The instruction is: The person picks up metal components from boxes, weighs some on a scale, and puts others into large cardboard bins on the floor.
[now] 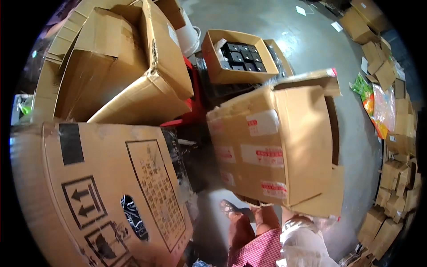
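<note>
A brown cardboard box (pixel 249 155) stands tilted in front of me, with red-and-white tape strips on its side and its flaps spread on the right. My right hand (pixel 290 214), below a white sleeve, reaches to the box's lower edge; its fingers are hidden behind the cardboard. My left hand is not in view. Left of the box is a large printed carton (pixel 111 147) with black tape and an oval hand hole showing dark patterned material inside.
Behind the printed carton rises a big open carton (pixel 111 66). Farther off, an open box (pixel 240 78) holds several black square items. Part of a red object (pixel 198 95) shows between the cartons. Flattened cardboard (pixel 393 187) and colourful plastic packaging (pixel 368 100) lie along the right.
</note>
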Available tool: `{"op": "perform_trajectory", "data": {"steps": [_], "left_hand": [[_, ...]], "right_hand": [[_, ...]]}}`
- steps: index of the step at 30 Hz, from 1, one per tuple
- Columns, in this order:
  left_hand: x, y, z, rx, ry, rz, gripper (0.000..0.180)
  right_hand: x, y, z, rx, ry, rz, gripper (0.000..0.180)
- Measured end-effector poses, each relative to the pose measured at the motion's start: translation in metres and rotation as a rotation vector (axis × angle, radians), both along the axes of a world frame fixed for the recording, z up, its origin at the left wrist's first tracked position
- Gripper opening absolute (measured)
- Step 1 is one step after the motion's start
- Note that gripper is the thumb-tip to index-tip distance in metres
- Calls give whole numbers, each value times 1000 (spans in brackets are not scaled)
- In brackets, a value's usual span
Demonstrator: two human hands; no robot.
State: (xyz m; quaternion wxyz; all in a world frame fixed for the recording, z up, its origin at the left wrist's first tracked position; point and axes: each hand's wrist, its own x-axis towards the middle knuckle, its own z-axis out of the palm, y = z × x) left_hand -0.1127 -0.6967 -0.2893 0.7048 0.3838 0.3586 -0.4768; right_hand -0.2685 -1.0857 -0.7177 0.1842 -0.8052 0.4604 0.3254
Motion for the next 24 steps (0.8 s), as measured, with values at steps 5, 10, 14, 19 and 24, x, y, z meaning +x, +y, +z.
{"op": "perform_trajectory", "data": {"steps": [5,10,14,19,24], "left_hand": [[15,-25,-18,17,4,3,69],[14,-48,-32,-12,1,-26,70],[17,-44,-30,-7,-7,-1,72],[22,-50,-40,-9,-14,-2,73],[25,-55,-39,-26,1,-17,75]], "right_hand": [[2,-6,4,41,-2,36,27],[-23,-16,15,71,20,45,27],[-20,-2,15,96,30,82,28],[-21,-8,7,116,38,81,28],[-33,-11,21,167,31,80,28]]}}
